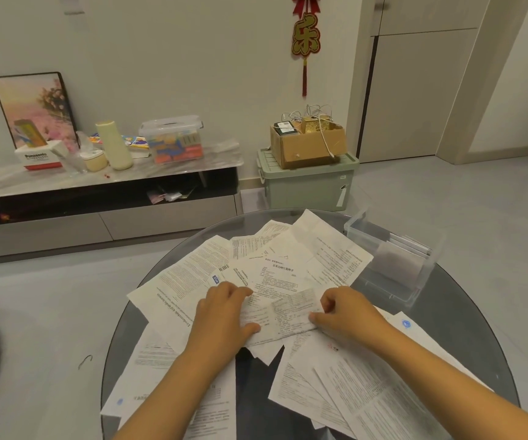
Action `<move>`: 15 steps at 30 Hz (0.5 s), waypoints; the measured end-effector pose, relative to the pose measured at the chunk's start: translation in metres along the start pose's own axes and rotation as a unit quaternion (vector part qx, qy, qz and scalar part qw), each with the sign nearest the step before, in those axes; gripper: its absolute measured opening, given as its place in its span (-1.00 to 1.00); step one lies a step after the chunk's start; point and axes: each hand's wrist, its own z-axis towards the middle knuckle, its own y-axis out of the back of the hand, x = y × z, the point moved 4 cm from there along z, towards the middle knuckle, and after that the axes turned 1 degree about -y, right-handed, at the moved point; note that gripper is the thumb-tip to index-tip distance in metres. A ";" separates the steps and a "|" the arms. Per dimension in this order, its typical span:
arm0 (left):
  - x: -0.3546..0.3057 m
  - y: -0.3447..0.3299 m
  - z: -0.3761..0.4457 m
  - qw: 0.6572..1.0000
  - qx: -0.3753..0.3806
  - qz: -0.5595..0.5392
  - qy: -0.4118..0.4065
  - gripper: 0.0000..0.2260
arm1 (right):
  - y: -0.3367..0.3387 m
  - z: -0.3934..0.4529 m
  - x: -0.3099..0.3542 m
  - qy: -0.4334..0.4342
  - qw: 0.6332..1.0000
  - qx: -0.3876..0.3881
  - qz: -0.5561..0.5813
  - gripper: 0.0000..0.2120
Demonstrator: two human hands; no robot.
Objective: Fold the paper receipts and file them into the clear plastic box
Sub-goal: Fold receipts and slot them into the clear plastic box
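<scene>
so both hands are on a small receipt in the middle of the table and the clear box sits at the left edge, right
Not quite. In the head view both hands, left hand and right hand, do hold the small receipt, but the clear box sits at the table's right edge.

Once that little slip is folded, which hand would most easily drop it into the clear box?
Probably the right hand. It already pinches the folded slip, and the clear plastic box stands at the table's right side, nearer it than the left hand.
</scene>
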 end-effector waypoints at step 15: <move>-0.043 -0.016 -0.024 0.984 0.074 -0.088 -0.138 -0.44 | 0.009 -0.034 0.024 0.070 0.981 -0.001 0.178 -0.79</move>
